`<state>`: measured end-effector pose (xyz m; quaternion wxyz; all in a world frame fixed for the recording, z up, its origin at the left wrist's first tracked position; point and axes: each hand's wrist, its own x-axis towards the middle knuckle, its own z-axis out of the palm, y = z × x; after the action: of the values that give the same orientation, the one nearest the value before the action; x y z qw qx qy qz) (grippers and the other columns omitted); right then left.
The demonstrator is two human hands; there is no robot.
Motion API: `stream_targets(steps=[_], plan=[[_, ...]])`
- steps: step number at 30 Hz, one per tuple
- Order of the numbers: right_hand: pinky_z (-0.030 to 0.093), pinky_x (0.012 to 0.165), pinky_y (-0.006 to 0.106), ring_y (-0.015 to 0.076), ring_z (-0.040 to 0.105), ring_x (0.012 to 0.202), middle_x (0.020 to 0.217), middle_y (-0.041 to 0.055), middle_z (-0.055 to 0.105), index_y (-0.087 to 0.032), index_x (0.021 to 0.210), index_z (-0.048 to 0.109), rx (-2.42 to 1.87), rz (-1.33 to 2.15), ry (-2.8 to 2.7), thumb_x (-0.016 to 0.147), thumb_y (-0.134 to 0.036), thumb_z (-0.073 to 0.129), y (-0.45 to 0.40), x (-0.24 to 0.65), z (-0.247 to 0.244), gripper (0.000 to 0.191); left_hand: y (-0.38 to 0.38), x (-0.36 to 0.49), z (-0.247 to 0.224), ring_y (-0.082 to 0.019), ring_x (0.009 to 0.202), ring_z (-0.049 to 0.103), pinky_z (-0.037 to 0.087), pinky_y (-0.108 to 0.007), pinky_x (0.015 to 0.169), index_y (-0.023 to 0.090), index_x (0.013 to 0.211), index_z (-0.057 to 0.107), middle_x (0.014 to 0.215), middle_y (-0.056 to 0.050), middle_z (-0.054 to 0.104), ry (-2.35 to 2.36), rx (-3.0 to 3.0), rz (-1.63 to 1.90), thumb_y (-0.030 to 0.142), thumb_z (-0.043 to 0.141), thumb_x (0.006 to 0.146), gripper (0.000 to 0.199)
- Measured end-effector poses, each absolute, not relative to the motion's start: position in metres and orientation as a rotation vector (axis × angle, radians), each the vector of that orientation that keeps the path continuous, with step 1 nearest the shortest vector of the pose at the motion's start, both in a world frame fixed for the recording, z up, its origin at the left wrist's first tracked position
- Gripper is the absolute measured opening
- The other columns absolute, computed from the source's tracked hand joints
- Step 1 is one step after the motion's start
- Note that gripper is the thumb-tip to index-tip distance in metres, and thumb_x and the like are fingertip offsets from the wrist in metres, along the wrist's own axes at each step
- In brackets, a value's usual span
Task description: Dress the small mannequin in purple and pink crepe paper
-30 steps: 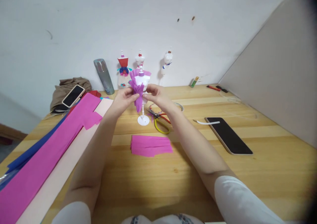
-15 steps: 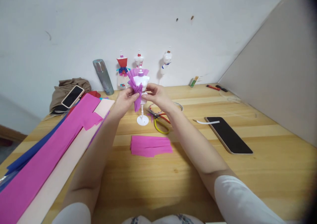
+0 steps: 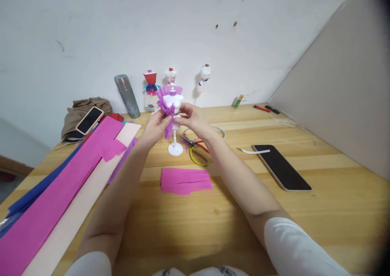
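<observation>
One small white mannequin (image 3: 174,101) stands upright near the middle of the frame, its single round base on the desk (image 3: 219,223). One gathered piece of purple paper (image 3: 169,110) fans out behind its shoulders and drapes down the front on its left-of-frame side.

The mannequin lies between two hands, at waist height. The left hand (image 3: 158,125) has its grip closed, pinching the purple paper between thumb and fingers. The right hand (image 3: 195,121) has its grip pressed on the mannequin's waist from the other side, thumb in front; the far fingertips are hidden.

Just right of the base lies one pair of scissors (image 3: 191,142) with yellow and red handles, partly behind the right forearm. Below centre is one folded pink piece (image 3: 185,181).

Three more mannequins are at the wall in the upper middle: one in a red top (image 3: 150,78), one partly hidden (image 3: 171,76) and one with a blue band (image 3: 205,73). One bottle (image 3: 127,96) leans left of them.

Two phones show: a large one (image 3: 283,168) at right, under the end of one white strip (image 3: 254,151), and a smaller one (image 3: 89,120) at left on brown cloth (image 3: 91,104). Long pink paper (image 3: 63,186) and pale paper (image 3: 88,194) run to the lower left.
</observation>
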<state>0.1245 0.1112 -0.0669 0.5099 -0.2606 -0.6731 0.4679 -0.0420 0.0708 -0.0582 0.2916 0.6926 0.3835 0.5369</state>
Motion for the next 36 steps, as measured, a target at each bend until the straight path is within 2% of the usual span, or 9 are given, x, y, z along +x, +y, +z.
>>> stream_targets(steps=[10, 16, 21, 28, 32, 36], plan=[[0.055, 0.091, 0.039, 0.0227, 0.066, 0.096, 0.093, 0.0032, 0.072, -0.021, 0.086, 0.068, -0.64, 1.14, -1.592, 0.062, -0.032, 0.079, 0.108, 0.125, -0.067, 0.028, 0.076, -0.04, -0.067, -0.027, 0.106, 0.071, 0.055, -0.043, 0.1, 0.02, 0.1, 0.07, 0.102, -0.006, 0.076, 1.055, 1.803, 1.44, 0.038, 0.065, 0.083, 0.025], [0.055, 0.09, 0.039, 0.0206, 0.066, 0.089, 0.087, 0.0012, 0.069, -0.021, 0.081, 0.067, -0.586, 1.112, -1.578, 0.061, -0.029, 0.081, 0.112, 0.126, -0.069, 0.025, 0.084, -0.039, -0.079, -0.024, 0.103, 0.07, 0.054, -0.037, 0.098, 0.018, 0.102, 0.07, 0.099, -0.003, 0.075, 1.095, 1.797, 1.481, 0.035, 0.064, 0.087, 0.023], [0.055, 0.09, 0.039, 0.0209, 0.067, 0.09, 0.09, 0.0032, 0.07, -0.019, 0.082, 0.068, -0.641, 1.017, -1.573, 0.064, -0.033, 0.081, 0.11, 0.12, -0.07, 0.027, 0.084, -0.045, -0.078, -0.024, 0.102, 0.069, 0.054, -0.041, 0.098, 0.016, 0.103, 0.068, 0.098, -0.007, 0.074, 1.091, 1.825, 1.468, 0.036, 0.062, 0.09, 0.025], [0.054, 0.093, 0.042, 0.0241, 0.068, 0.1, 0.1, 0.0059, 0.072, -0.02, 0.094, 0.073, -0.641, 0.748, -1.66, 0.071, -0.027, 0.081, 0.095, 0.121, -0.059, 0.026, 0.069, -0.051, -0.061, -0.026, 0.106, 0.07, 0.056, -0.04, 0.096, 0.017, 0.109, 0.068, 0.105, -0.008, 0.075, 0.924, 1.877, 1.421, 0.044, 0.069, 0.087, 0.034], [0.053, 0.093, 0.043, 0.025, 0.067, 0.1, 0.103, 0.0074, 0.073, -0.02, 0.102, 0.074, -0.66, 0.561, -1.731, 0.076, -0.028, 0.08, 0.084, 0.124, -0.052, 0.027, 0.063, -0.05, -0.055, -0.025, 0.103, 0.071, 0.056, -0.039, 0.096, 0.016, 0.105, 0.071, 0.103, -0.008, 0.077, 0.9, 1.823, 1.451, 0.047, 0.071, 0.087, 0.036], [0.052, 0.094, 0.045, 0.0263, 0.066, 0.1, 0.103, 0.0068, 0.074, -0.023, 0.127, 0.067, -0.676, 0.396, -1.76, 0.08, -0.031, 0.08, 0.076, 0.122, -0.049, 0.049, 0.063, -0.048, -0.055, -0.024, 0.101, 0.072, 0.058, -0.036, 0.093, 0.016, 0.108, 0.071, 0.104, -0.009, 0.077, 0.837, 1.716, 1.506, 0.05, 0.076, 0.083, 0.042]])
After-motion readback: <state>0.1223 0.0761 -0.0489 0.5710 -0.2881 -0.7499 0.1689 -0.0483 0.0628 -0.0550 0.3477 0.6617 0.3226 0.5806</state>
